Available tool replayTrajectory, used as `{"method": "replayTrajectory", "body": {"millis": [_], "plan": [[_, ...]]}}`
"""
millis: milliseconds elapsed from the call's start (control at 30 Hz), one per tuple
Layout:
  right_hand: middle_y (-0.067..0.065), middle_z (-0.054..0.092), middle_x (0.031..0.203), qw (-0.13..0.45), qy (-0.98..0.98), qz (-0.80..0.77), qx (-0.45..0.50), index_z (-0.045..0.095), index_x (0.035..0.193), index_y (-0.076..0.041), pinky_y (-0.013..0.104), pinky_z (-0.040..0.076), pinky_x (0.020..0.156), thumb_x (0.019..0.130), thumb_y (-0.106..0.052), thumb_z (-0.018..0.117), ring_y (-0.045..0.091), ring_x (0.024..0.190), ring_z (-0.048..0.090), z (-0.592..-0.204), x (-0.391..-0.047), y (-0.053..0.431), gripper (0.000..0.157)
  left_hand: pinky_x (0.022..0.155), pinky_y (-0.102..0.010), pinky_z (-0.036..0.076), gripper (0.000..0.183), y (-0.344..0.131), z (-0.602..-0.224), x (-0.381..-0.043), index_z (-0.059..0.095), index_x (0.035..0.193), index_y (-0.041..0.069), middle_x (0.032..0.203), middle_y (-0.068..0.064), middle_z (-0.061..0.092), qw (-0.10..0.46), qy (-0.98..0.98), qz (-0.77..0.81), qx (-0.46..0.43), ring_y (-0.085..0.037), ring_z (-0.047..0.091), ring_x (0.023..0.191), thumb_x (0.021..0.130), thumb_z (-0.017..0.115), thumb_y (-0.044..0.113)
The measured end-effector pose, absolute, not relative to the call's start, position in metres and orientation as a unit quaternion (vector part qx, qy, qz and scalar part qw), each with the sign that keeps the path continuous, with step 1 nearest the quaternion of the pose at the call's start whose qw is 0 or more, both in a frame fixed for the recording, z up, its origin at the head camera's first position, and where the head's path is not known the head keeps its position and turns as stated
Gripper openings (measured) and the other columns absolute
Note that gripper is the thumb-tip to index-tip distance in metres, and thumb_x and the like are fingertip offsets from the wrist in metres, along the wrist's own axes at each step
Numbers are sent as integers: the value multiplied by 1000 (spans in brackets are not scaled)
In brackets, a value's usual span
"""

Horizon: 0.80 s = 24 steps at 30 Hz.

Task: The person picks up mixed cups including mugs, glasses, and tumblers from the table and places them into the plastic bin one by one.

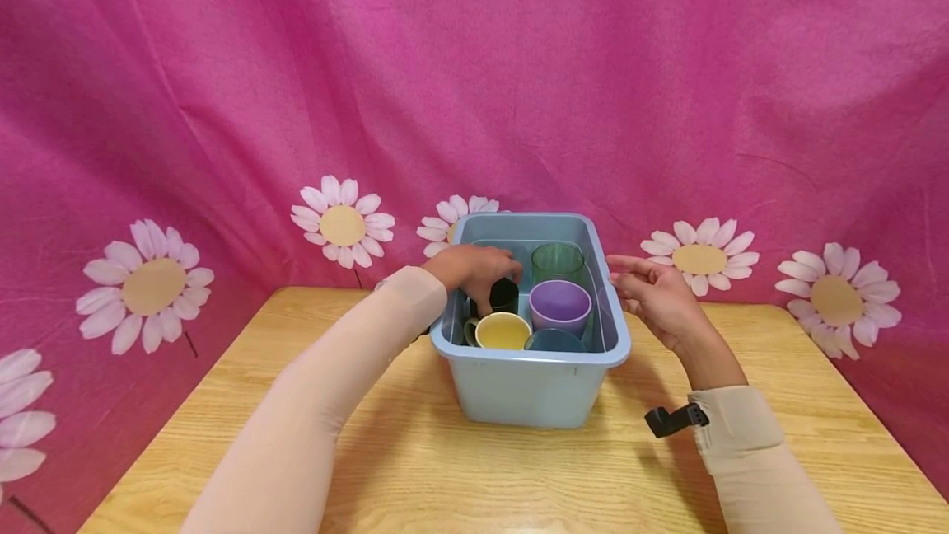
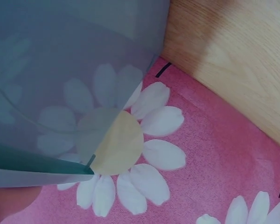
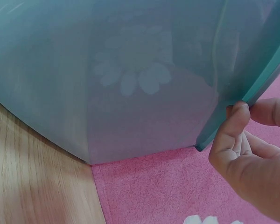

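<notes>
A light blue plastic bin (image 1: pixel 528 390) stands on the wooden table with several cups inside. My left hand (image 1: pixel 474 270) reaches over its left rim, thumb and fingers curled round a black cup (image 1: pixel 506 297). In the left wrist view only a bit of the left hand (image 2: pixel 14 203) shows, beside the rim. In front of the black cup is a yellow-lined mug (image 1: pixel 504 332). Next to it sit a purple cup (image 1: pixel 559 307), a clear green glass (image 1: pixel 558 260) and a dark blue cup (image 1: pixel 554 342). My right hand (image 1: pixel 662 299) pinches the bin's right rim (image 3: pixel 245 95) between thumb and finger.
The wooden table (image 1: pixel 474 476) extends round the bin on both sides and in front. Close behind hangs a pink cloth (image 1: pixel 474 81) with white daisies. A black strap end (image 1: pixel 675 419) sticks out from the right wrist.
</notes>
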State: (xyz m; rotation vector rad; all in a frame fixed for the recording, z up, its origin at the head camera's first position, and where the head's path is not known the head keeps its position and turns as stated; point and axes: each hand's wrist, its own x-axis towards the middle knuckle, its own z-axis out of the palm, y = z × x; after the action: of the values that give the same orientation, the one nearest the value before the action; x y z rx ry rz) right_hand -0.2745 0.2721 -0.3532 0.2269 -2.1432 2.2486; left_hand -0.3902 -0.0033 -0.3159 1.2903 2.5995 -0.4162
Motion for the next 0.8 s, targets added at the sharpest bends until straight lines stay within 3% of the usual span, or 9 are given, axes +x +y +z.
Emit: {"method": "replayTrajectory", "body": {"millis": [367, 800], "plan": [[-1, 71, 101, 10, -693, 717, 75, 39, 148, 14, 23, 58, 78, 103, -5, 57, 10, 86, 68, -356, -274, 268, 52, 98, -39, 52, 75, -10, -316, -391, 59, 139, 24, 133, -5, 55, 85, 869, -161, 460, -22, 52, 121, 74, 90, 44], [-3, 71, 103, 8, -704, 706, 77, 41, 146, 13, 24, 59, 77, 102, -7, 60, 9, 85, 69, -356, -275, 273, 52, 96, -40, 53, 67, -25, -274, -369, 62, 137, 29, 135, -1, 55, 56, 889, -133, 435, -20, 49, 124, 78, 88, 46]]}}
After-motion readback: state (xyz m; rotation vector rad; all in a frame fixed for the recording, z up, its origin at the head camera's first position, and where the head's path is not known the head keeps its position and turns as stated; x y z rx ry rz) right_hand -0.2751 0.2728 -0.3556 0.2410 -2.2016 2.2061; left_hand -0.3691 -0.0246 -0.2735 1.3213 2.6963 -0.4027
